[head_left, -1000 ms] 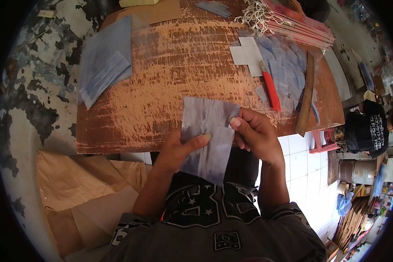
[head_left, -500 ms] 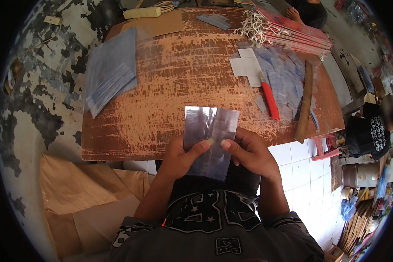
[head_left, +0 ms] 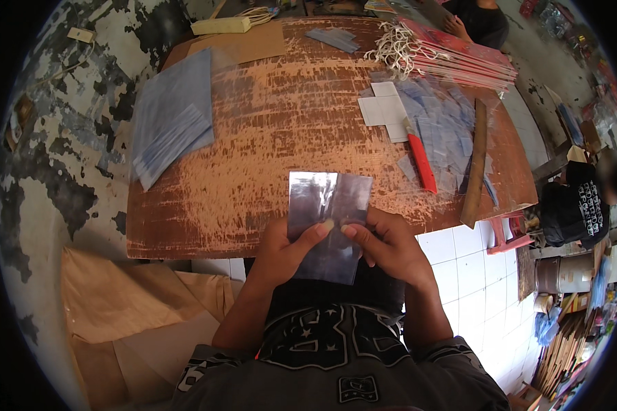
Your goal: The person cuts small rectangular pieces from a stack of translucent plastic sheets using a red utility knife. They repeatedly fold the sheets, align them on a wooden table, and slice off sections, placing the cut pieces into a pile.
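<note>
A glossy, see-through grey plastic sheet point(head_left: 313, 198) is held upright over the table's near edge, with a crease or seam down its middle. On its left side my left hand point(head_left: 279, 252) grips it, the thumb lying across the front. My right hand point(head_left: 391, 248) pinches the other side, its thumb close to the left one near the middle line. Both hands' other fingers are mostly behind the sheet, and whether it is one layer or several I cannot tell.
Left on the worn brown table point(head_left: 253, 151) lies a stack of plastic sheets point(head_left: 168, 85). To the right are a red-handled knife point(head_left: 423, 164), a white cross-shaped card point(head_left: 384, 109), loose plastic pieces point(head_left: 435, 120), a wooden strip point(head_left: 474, 164) and red bags with white cords point(head_left: 459, 61).
My right thumb has slid slightly left, nearer to the left thumb. The sheet stays in both hands, and the whole view has shifted a little.
</note>
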{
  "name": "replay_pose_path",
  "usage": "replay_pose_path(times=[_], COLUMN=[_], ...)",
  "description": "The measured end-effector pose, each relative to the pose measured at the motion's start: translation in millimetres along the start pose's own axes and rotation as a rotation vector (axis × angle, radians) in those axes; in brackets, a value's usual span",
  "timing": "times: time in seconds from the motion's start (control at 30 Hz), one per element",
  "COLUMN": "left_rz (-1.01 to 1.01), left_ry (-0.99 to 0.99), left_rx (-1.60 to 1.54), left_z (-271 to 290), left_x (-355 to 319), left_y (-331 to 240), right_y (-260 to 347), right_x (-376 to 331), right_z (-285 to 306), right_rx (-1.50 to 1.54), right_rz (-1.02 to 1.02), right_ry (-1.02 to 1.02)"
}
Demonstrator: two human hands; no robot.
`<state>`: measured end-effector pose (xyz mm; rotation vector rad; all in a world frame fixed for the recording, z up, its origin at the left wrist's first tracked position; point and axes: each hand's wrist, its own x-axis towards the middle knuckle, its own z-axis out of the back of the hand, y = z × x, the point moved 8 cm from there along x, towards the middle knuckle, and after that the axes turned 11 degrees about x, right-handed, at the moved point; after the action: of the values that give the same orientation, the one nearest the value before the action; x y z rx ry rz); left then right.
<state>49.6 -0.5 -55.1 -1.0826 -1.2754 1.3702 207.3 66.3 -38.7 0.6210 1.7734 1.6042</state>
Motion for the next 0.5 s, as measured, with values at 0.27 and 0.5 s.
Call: replay_pose_path(times=[0.27, 0.5], left_rz=[0.053, -0.045], left_ry=[0.055, 0.086], left_rx=[-0.138, -0.103], left_z=[-4, -10], left_x=[-1, -1], left_y=[-4, -8], right_y=[1, 10], right_x=[-5, -20], right_z=[-4, -3], right_rx=[0.083, 0.082], right_rz=[-0.001, -0.020], right_ry=[0.029, 0.003])
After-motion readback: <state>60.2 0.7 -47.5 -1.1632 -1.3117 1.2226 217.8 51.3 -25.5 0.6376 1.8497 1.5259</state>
